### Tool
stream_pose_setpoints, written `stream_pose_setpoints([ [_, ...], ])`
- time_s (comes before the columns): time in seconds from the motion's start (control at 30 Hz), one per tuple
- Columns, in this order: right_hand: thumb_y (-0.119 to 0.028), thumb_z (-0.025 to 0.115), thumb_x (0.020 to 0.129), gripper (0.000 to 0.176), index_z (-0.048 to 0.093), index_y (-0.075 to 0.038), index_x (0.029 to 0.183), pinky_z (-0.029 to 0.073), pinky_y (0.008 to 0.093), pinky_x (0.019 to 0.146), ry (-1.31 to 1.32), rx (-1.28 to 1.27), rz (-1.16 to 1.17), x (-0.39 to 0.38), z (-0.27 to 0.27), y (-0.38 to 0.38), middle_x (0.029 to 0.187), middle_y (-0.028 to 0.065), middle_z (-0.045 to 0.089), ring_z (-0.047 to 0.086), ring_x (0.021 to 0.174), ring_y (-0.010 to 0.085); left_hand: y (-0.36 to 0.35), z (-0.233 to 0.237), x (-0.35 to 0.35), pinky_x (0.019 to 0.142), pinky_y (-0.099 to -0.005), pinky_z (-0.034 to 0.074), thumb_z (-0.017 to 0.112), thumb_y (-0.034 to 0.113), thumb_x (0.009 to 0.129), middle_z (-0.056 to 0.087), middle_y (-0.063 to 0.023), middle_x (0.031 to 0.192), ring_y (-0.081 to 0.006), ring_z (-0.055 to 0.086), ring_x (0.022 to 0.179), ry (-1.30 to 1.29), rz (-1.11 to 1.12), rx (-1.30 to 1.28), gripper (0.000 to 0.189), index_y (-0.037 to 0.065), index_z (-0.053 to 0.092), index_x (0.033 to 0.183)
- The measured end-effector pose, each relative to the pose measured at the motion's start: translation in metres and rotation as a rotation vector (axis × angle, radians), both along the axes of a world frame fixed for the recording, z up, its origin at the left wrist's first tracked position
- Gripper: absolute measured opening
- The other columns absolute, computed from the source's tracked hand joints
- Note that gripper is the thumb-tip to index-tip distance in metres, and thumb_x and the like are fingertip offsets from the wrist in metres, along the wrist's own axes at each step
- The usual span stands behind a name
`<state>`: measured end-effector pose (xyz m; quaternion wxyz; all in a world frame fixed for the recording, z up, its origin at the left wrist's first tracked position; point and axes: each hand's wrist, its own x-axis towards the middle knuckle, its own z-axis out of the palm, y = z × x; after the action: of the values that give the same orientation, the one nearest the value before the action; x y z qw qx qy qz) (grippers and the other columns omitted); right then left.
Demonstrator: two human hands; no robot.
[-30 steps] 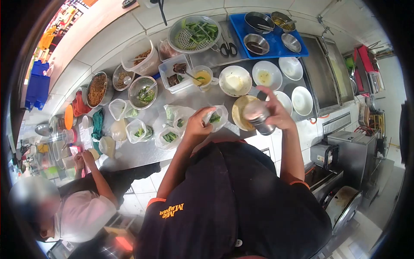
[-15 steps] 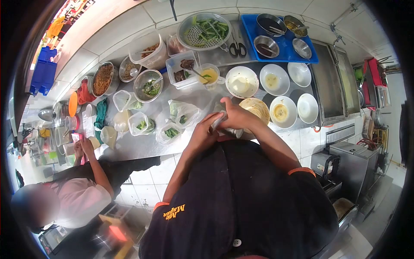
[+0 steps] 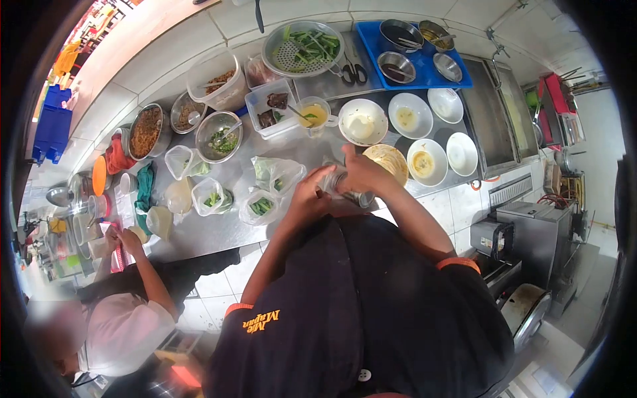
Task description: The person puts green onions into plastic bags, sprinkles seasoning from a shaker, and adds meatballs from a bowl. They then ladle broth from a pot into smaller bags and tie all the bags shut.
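Note:
Both hands are close together in front of my dark shirt, at the counter's near edge. Between them is a greyish, see-through plastic bag point(image 3: 333, 178), mostly covered by fingers. My left hand point(image 3: 313, 197) is closed on its left side, with the fingers curled. My right hand point(image 3: 364, 174) grips it from the right, its thumb raised. Just beyond the right hand is a bowl with a yellowish smeared inside point(image 3: 391, 159). To the left of my hands sit clear bags of cut greens, one of them an open bag point(image 3: 259, 206) close by.
Several used white bowls point(image 3: 428, 163) stand at the right. A blue tray point(image 3: 461, 74) holds metal bowls of sauce. Behind are a colander point(image 3: 282, 63) of greens, scissors point(image 3: 355, 74) and a jug point(image 3: 315, 119) of yellow liquid. A co-worker point(image 3: 129, 325) works at the left.
The view has shifted, so the counter items appear slightly further left. My fingers have shifted around the bag, and more of it shows between my hands. The co-worker's hands have moved a little.

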<state>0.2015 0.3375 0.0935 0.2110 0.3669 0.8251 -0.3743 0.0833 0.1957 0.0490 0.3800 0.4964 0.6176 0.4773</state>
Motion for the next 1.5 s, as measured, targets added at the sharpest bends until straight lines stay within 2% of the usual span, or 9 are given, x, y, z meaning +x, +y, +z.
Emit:
stream_pose_setpoints([
  [0.1,-0.031,0.083,0.063,0.103,0.016,-0.002,0.137,0.05,0.0411,0.079,0.325,0.0,-0.059,0.032,-0.008,-0.005,0.106,0.0262,0.06,0.062,0.097,0.0364,-0.003,0.01,-0.006,0.057,-0.0234,0.045,0.048,-0.011,0.066,0.054,-0.0117,0.125,-0.0094,0.055,0.067,-0.025,-0.047,-0.045,0.066,0.006,0.051,0.13],
  [0.3,-0.029,0.091,0.055,0.113,0.02,-0.014,0.141,0.05,0.0333,0.083,0.689,-0.621,-0.505,0.101,0.002,-0.013,0.114,0.0161,0.059,0.06,0.103,0.0227,-0.011,0.009,-0.016,0.058,-0.0232,0.047,0.046,-0.01,0.067,0.051,-0.0112,0.128,-0.0105,0.057,0.065,-0.104,-0.083,-0.063,0.068,0.006,0.049,0.133],
  [0.5,-0.031,0.092,0.055,0.114,0.021,-0.01,0.142,0.046,0.032,0.092,1.21,-0.645,-0.653,0.142,0.018,-0.008,0.114,0.0139,0.061,0.062,0.102,0.0217,-0.014,0.009,-0.024,0.057,-0.0241,0.048,0.048,-0.009,0.067,0.052,-0.0117,0.127,-0.0137,0.061,0.065,-0.154,-0.058,-0.063,0.066,0.006,0.049,0.132],
  [0.67,0.001,0.08,0.067,0.092,0.02,-0.006,0.137,0.046,0.0364,0.093,1.209,-0.228,-0.769,0.148,0.041,0.012,0.116,0.0159,0.058,0.059,0.106,0.0239,-0.013,0.017,-0.04,0.06,-0.0258,0.049,0.052,-0.006,0.067,0.055,-0.0155,0.123,-0.0192,0.063,0.078,-0.072,0.069,-0.09,0.063,0.005,0.05,0.129],
  [0.8,0.006,0.073,0.073,0.082,0.021,-0.008,0.133,0.048,0.0335,0.09,1.24,0.125,-0.821,0.144,0.052,0.048,0.12,0.0167,0.052,0.057,0.107,0.0229,-0.016,0.016,-0.046,0.061,-0.0297,0.051,0.058,-0.002,0.072,0.054,-0.0181,0.123,-0.0294,0.062,0.082,0.374,0.075,0.019,0.057,0.005,0.05,0.128],
  [1.0,-0.015,0.083,0.068,0.087,0.025,-0.004,0.133,0.045,0.0351,0.089,1.17,0.6,-0.864,0.13,0.042,0.146,0.113,0.0177,0.054,0.056,0.101,0.0232,-0.022,0.063,-0.026,0.062,-0.0293,0.051,0.06,0.0,0.075,0.056,-0.0139,0.118,-0.0225,0.062,0.083,0.316,0.131,-0.091,0.048,0.006,0.055,0.123],
  [1.17,-0.022,0.084,0.068,0.087,0.028,-0.005,0.132,0.044,0.0346,0.089,1.126,0.812,-0.774,0.105,-0.001,0.225,0.114,0.0172,0.054,0.056,0.102,0.0239,-0.041,0.041,-0.037,0.081,-0.0376,0.047,0.062,-0.001,0.076,0.056,-0.0152,0.105,-0.0333,0.057,0.094,0.653,0.358,0.154,0.025,0.005,0.059,0.101],
  [1.3,-0.042,0.084,0.063,0.093,0.035,-0.004,0.132,0.045,0.0418,0.091,0.924,1.041,-0.723,0.098,-0.053,0.291,0.122,0.0211,0.052,0.056,0.106,0.0358,-0.076,0.053,-0.037,0.082,-0.0418,0.044,0.066,0.006,0.075,0.055,-0.0141,0.102,-0.0348,0.053,0.094,0.716,0.629,-0.034,0.022,0.007,0.059,0.096],
  [1.5,-0.041,0.083,0.062,0.081,0.05,0.006,0.12,0.04,0.0455,0.098,0.716,1.32,-0.499,0.091,-0.078,0.32,0.116,0.0245,0.055,0.049,0.113,0.0393,-0.127,0.035,-0.023,0.083,-0.0435,0.043,0.073,0.019,0.077,0.053,-0.0168,0.101,-0.0353,0.052,0.097,0.704,0.889,-0.238,0.027,0.008,0.058,0.097],
])
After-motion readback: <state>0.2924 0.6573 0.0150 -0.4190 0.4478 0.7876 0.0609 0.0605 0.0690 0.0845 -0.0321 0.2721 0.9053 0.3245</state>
